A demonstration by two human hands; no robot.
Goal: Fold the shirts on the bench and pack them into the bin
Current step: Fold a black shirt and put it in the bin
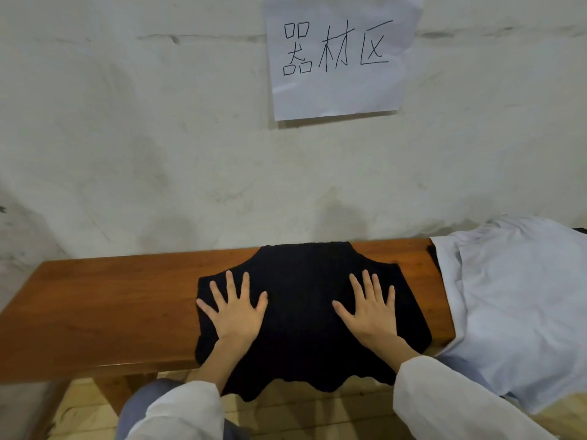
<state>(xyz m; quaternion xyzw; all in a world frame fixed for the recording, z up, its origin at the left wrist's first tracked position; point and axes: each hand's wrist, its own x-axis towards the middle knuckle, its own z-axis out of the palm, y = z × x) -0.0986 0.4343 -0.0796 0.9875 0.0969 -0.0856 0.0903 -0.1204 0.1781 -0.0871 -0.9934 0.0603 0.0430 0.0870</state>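
Shirts, two, on one bench point(111, 296): black shirt point(301, 296) under left hand point(236, 312) and right hand point(370, 312), fingers point(229, 285) straight; white shirt point(508, 296) beside.

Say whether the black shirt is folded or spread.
Spread: the black shirt lies flat across the bench, its near edge hanging over the front, left hand and right hand flat on it.

Your left hand point(235, 309) and right hand point(370, 308) press flat, fingers spread, on the black shirt point(301, 281) across the wooden bench point(104, 296) — a white shirt point(514, 296) lies just right.
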